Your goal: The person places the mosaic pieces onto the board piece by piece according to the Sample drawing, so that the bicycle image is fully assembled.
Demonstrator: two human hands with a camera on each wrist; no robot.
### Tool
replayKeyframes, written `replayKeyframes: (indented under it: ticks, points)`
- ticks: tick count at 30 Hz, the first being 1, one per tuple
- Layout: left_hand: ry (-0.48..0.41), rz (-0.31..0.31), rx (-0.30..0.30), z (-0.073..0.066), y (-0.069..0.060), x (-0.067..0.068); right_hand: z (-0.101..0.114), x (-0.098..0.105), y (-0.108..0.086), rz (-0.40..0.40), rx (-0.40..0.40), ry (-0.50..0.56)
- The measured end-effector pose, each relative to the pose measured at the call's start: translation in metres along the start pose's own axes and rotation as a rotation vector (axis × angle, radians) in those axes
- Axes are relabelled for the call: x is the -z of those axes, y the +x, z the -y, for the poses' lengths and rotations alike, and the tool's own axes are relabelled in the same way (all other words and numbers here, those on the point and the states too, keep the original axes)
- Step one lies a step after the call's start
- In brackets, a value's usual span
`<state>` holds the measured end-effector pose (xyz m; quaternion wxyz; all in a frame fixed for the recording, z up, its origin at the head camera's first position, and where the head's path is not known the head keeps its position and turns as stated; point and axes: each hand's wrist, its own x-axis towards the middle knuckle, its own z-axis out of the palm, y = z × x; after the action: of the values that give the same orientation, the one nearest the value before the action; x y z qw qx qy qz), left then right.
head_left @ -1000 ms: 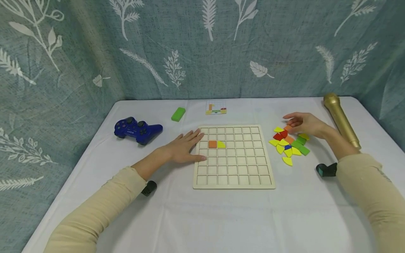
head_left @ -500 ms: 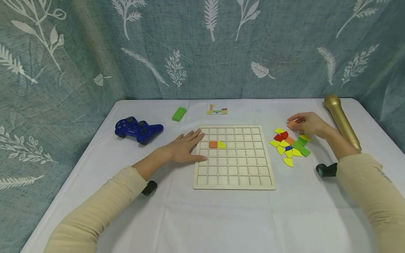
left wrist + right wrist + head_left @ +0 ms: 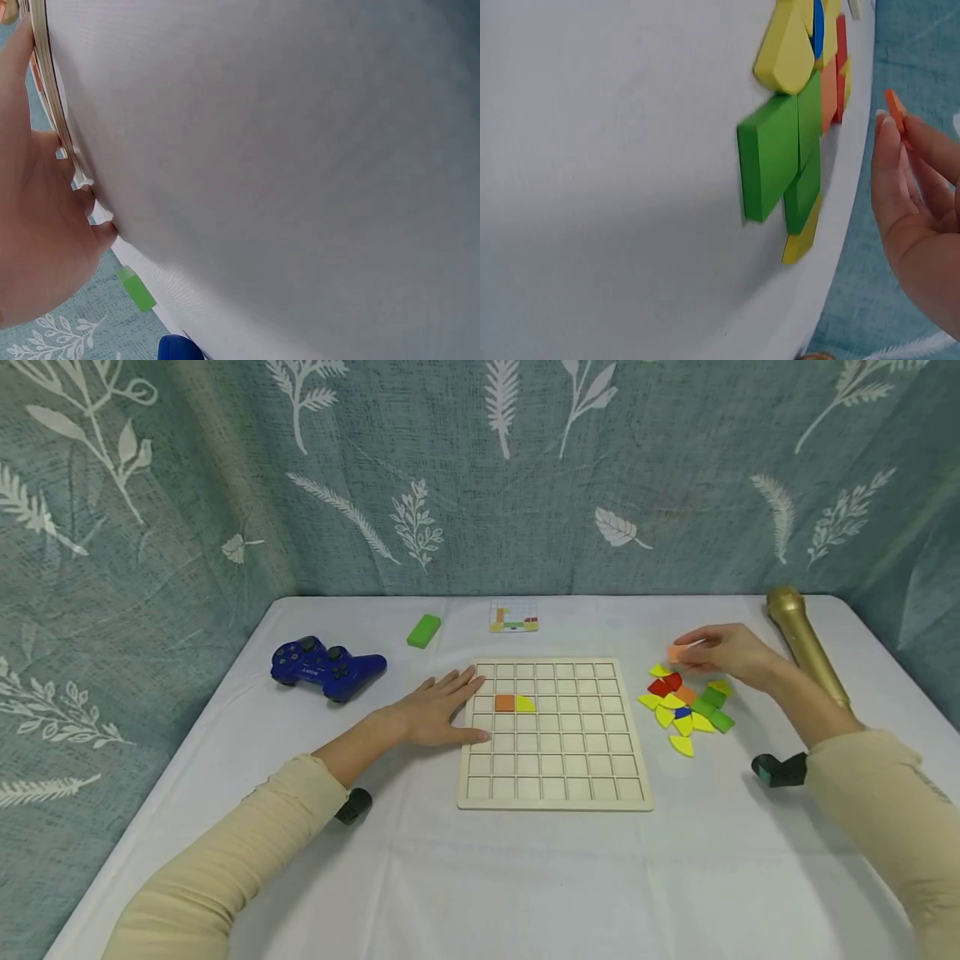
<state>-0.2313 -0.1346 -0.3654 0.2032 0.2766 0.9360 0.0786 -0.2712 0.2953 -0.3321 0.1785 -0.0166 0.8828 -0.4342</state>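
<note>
My right hand (image 3: 729, 653) pinches an orange square piece (image 3: 677, 653) above the back of a loose pile; the right wrist view shows the orange piece (image 3: 895, 110) between thumb and fingers. Under it lie yellow, red, green, orange and blue pieces, among them a green piece (image 3: 769, 157). My left hand (image 3: 431, 712) lies with spread fingers on the left edge of the gridded board (image 3: 555, 803). On the board an orange square (image 3: 505, 703) and a yellow quarter piece (image 3: 526, 703) sit side by side. In the left wrist view the left hand (image 3: 49, 217) touches the board's edge.
A small pattern card (image 3: 513, 616) lies behind the board. Further left are a green block (image 3: 424, 632) and a blue game controller (image 3: 327, 669). At the right lies a gold microphone (image 3: 808, 647). Black devices (image 3: 354, 807) sit by both wrists.
My right hand has picked up the orange square from the pile's back and lifted it, first slightly right, then back left. The left hand has stayed on the board's edge.
</note>
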Motion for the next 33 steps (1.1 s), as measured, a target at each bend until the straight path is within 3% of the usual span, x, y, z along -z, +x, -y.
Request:
replayKeyframes:
  ticks: [12,23,33]
  points:
    - [-0.002,0.000,0.012,-0.001,0.000,0.000,0.021,-0.032,-0.008,0.115,0.042,0.143]
    - [-0.011,0.006,0.003,0.000,0.000,0.000,0.038,-0.064,-0.013,0.229,0.046,0.154]
    - [-0.011,-0.001,0.002,0.000,0.001,0.000,0.056,-0.102,-0.012,0.304,0.078,0.263]
